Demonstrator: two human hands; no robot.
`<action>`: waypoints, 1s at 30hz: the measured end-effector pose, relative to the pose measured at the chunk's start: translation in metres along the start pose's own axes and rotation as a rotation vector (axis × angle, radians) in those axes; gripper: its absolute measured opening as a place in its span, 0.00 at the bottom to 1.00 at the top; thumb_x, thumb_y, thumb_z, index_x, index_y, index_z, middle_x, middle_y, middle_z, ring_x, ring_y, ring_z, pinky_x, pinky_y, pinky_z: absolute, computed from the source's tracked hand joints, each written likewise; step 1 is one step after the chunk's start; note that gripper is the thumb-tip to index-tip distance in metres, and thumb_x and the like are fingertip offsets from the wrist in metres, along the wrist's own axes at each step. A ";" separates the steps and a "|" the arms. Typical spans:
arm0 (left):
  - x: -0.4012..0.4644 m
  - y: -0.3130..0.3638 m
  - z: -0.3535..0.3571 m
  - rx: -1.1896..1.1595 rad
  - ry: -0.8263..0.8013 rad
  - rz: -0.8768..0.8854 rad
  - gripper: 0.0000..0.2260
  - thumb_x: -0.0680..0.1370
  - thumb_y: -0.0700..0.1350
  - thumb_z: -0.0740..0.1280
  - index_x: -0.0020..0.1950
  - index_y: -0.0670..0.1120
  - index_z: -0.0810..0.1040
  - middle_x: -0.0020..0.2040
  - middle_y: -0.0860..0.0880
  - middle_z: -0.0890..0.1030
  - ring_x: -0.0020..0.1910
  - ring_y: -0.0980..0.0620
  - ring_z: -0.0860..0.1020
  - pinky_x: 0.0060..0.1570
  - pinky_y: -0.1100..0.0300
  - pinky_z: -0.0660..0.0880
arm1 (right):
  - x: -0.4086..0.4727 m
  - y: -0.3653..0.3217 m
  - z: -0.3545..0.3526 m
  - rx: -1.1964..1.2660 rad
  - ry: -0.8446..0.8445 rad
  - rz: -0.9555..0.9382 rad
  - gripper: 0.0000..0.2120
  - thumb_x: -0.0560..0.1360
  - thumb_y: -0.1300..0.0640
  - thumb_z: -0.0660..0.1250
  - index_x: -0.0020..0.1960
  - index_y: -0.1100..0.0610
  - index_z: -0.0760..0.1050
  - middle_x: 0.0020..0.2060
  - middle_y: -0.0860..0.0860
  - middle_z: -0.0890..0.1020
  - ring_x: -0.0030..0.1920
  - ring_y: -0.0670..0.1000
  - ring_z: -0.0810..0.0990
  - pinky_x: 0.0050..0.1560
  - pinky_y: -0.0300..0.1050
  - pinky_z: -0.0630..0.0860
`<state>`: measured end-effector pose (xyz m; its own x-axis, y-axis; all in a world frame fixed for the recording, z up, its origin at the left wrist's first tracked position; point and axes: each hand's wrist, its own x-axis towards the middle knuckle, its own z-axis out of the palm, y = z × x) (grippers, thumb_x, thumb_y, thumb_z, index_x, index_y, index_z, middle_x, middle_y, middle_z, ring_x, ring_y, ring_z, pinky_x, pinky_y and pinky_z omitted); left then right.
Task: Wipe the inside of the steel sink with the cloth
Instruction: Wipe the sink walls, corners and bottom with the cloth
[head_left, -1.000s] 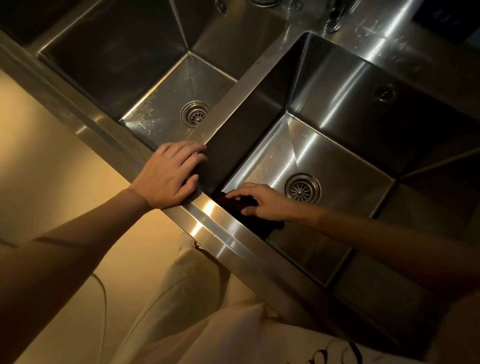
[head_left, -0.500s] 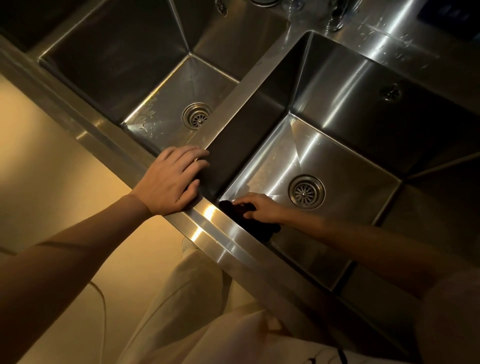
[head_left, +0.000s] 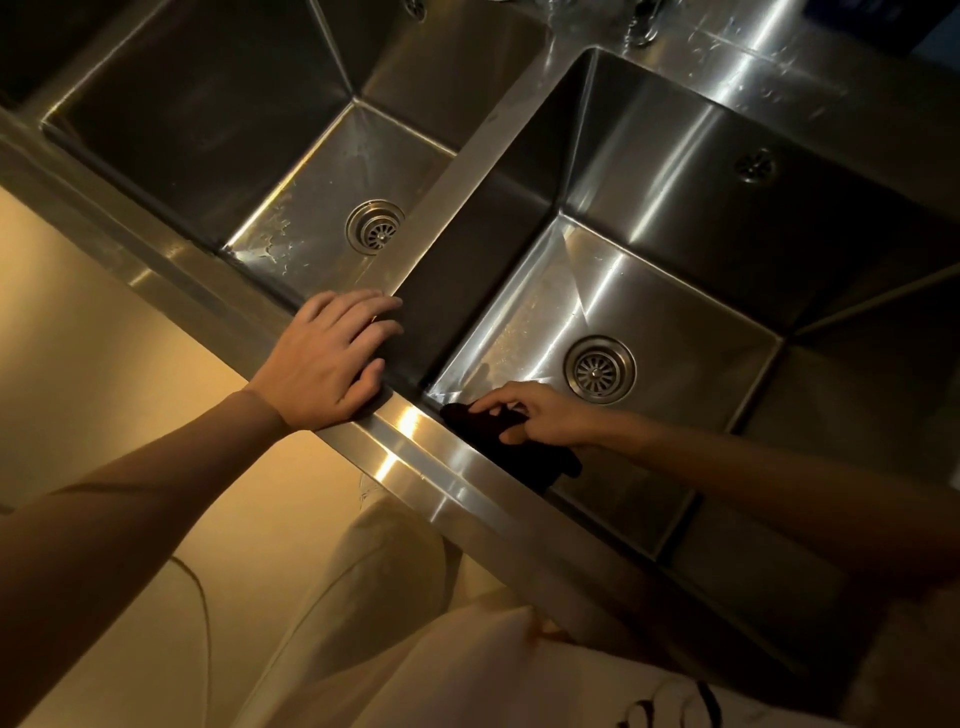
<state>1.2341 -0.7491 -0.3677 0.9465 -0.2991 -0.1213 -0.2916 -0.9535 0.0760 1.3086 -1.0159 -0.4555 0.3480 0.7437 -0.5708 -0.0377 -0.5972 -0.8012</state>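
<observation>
Clothing: pale trousers (head_left: 384, 582) and a white garment (head_left: 467, 675) at the lower edge, nearest the camera.
Front rim (head_left: 447, 483): flat band of brushed steel, running diagonally, with bright highlights.
Left hand (head_left: 332, 364): lies palm down, fingers straight and slightly spread, on the rim where the divider (head_left: 467, 171) between the two basins meets it.
Right hand (head_left: 540, 421): inside the right basin, fingers curled over the cloth, pressing it against the floor beside the front wall.
Cloth (head_left: 509, 441): dark, soft, crumpled; under and nearer than the fingers, in the near left corner of the basin.
Right basin (head_left: 675, 322): square, sharp-cornered steel, streaked floor; round slotted drain (head_left: 600, 369) just beyond the hand.
Left basin (head_left: 332, 208): same form, water marks on its floor, its own drain (head_left: 375, 226).
</observation>
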 end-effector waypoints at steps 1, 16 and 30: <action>0.000 0.000 0.000 0.012 0.002 0.003 0.22 0.79 0.53 0.51 0.61 0.41 0.75 0.66 0.40 0.73 0.66 0.41 0.69 0.65 0.46 0.62 | -0.015 -0.011 -0.006 0.026 -0.023 -0.010 0.24 0.72 0.70 0.69 0.64 0.52 0.76 0.57 0.52 0.75 0.59 0.51 0.76 0.59 0.40 0.75; -0.002 -0.001 0.000 0.070 -0.002 -0.031 0.24 0.79 0.55 0.50 0.61 0.41 0.75 0.65 0.39 0.74 0.65 0.39 0.71 0.63 0.43 0.65 | 0.024 0.063 0.013 -0.216 -0.177 0.196 0.25 0.70 0.69 0.67 0.62 0.49 0.72 0.50 0.49 0.73 0.54 0.53 0.75 0.51 0.46 0.74; 0.000 0.000 0.000 0.091 0.012 0.091 0.21 0.79 0.54 0.51 0.60 0.43 0.74 0.65 0.40 0.75 0.66 0.41 0.69 0.66 0.45 0.60 | -0.036 0.009 -0.022 0.096 -0.255 0.102 0.24 0.70 0.72 0.69 0.57 0.46 0.77 0.49 0.48 0.73 0.51 0.50 0.76 0.56 0.49 0.76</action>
<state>1.2343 -0.7491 -0.3682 0.9171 -0.3842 -0.1064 -0.3867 -0.9222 -0.0037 1.3159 -1.0545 -0.4382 0.0912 0.7403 -0.6661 -0.1532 -0.6505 -0.7439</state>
